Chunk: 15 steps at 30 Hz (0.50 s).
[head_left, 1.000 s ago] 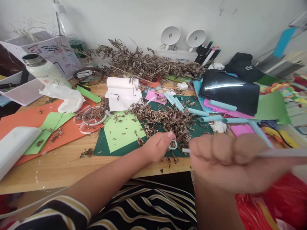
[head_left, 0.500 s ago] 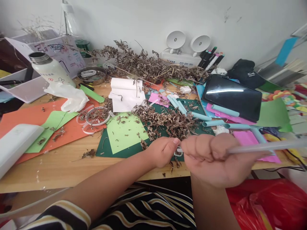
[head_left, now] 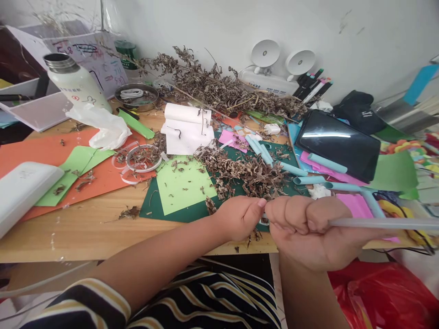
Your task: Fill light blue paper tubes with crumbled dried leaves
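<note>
My right hand [head_left: 315, 230] is closed in a fist round a long pale tube [head_left: 384, 223] that runs out to the right edge of the view. My left hand [head_left: 240, 217] is closed, its fingertips pinching a small pale ring [head_left: 265, 221] right at the tube's near end, where the two hands touch. Both hands hover over the front edge of the wooden table [head_left: 85, 233], just in front of a pile of dried brown leaves [head_left: 247, 171] lying on a dark green cutting mat [head_left: 154, 208].
On the table lie a light green sheet [head_left: 185, 187], orange paper [head_left: 44, 155], rolled teal paper tubes [head_left: 310, 179], a black tablet [head_left: 338, 144], white folded paper [head_left: 187, 130], tape rings [head_left: 142, 157], a white bottle [head_left: 73, 82] and a white case [head_left: 24, 187]. A red bag [head_left: 387, 292] sits at the lower right.
My right hand has moved left with the tube until it meets my left hand and the ring. The view has shifted slightly.
</note>
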{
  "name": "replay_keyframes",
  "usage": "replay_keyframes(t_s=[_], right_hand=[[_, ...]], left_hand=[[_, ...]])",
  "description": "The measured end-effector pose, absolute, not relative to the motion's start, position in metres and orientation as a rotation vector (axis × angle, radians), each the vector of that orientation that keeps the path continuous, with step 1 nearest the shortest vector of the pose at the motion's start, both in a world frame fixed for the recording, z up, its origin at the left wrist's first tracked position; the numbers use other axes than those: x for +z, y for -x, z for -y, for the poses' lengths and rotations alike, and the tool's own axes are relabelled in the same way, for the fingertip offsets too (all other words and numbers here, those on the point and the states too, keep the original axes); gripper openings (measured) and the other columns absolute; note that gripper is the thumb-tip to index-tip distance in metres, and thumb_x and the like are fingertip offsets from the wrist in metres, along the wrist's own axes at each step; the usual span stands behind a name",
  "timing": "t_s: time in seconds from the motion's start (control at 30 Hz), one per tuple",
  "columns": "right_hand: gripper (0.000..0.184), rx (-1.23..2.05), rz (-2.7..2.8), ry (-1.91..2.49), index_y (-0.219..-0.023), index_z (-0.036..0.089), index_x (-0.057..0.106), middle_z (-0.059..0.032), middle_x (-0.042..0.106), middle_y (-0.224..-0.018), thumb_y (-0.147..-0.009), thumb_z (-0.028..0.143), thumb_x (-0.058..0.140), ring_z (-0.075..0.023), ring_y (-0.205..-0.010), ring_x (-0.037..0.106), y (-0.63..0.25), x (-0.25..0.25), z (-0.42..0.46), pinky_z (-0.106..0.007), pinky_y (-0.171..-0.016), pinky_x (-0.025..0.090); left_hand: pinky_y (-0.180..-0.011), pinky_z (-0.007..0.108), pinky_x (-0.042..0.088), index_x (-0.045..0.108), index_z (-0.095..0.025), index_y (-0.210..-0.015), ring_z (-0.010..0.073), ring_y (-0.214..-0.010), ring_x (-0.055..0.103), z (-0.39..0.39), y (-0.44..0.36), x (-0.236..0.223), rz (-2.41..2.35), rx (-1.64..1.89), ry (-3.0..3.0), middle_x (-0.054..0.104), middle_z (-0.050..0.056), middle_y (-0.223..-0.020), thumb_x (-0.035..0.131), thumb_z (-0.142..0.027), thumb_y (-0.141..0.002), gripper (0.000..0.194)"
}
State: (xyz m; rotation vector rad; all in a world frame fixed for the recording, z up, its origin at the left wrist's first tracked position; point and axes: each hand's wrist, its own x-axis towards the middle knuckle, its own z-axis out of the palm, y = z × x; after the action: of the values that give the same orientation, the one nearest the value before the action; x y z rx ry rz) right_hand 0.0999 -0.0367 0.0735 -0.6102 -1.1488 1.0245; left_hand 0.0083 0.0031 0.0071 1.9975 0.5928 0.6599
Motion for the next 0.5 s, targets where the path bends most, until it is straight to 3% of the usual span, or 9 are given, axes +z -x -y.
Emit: replay_keyframes(t_s=[0.5], right_hand=[[0.053,1.004,1.191,0.703,-0.045,0.016,0.022,0.0058,0.019,-0.042,-0.073,0.06,0.034,-0.0047,-0.038,0.025,-0.1016,0.076,0.0349,-0.021,-0.039,0.024]], left_hand=[[-0.055,0.023,0.033,0.027,-0.018,-0.057,0.0107,-0.053,0.033,-0.0058,-0.0086,0.0075,-0.604,0.64,-1.987,0.034,-0.001,-0.054,0.009,-0.036,-0.085,0.038]])
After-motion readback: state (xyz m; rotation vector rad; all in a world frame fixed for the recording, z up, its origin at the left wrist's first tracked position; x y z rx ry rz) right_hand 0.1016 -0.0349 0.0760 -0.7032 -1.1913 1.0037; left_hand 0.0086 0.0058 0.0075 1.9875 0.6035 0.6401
